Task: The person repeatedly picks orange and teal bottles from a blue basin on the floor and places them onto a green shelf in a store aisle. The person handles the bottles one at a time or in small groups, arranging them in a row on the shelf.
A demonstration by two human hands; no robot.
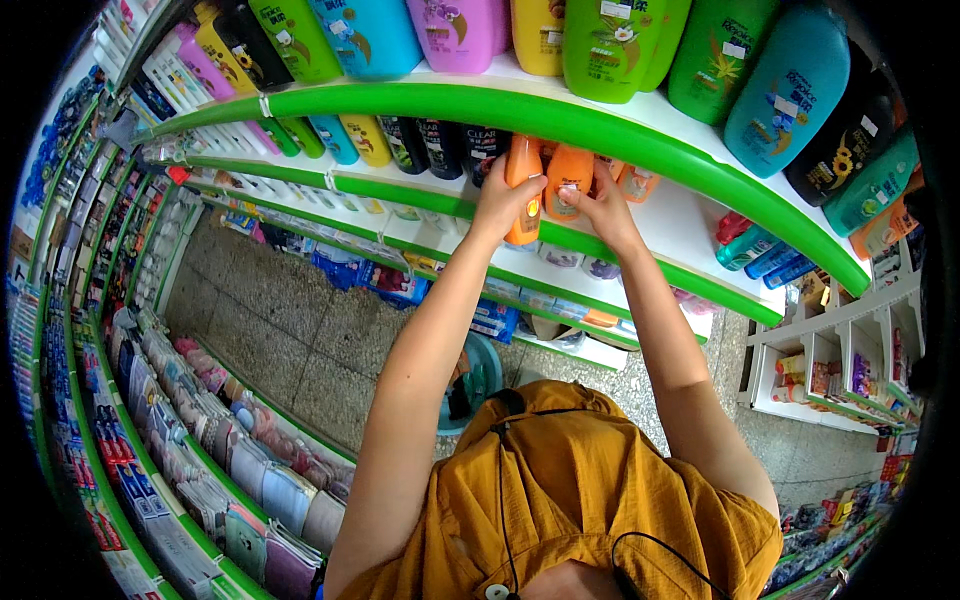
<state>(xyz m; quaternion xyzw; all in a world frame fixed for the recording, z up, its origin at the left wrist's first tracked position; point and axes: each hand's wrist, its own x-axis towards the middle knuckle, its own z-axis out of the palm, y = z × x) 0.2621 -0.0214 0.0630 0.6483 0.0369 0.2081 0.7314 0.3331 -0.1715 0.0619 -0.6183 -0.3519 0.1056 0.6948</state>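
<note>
Both my arms reach forward to the second shelf of a white rack with green edges. My left hand (508, 203) is closed around an orange bottle (524, 180), which stands upright and overhangs the green shelf edge (458, 205). Just to its right, my right hand (602, 208) grips a second orange bottle (569, 170), thumb on its front. More orange bottles (637, 183) are partly hidden behind the right hand. Dark bottles (482, 148) stand in a row left of my left hand.
Large coloured bottles (620, 50) line the upper shelf, whose green edge (420, 105) overhangs my hands. Small red and blue bottles (745, 245) lie at the shelf's right. A teal basin (484, 370) sits on the floor. Folded towels (270, 470) fill a low rack at left.
</note>
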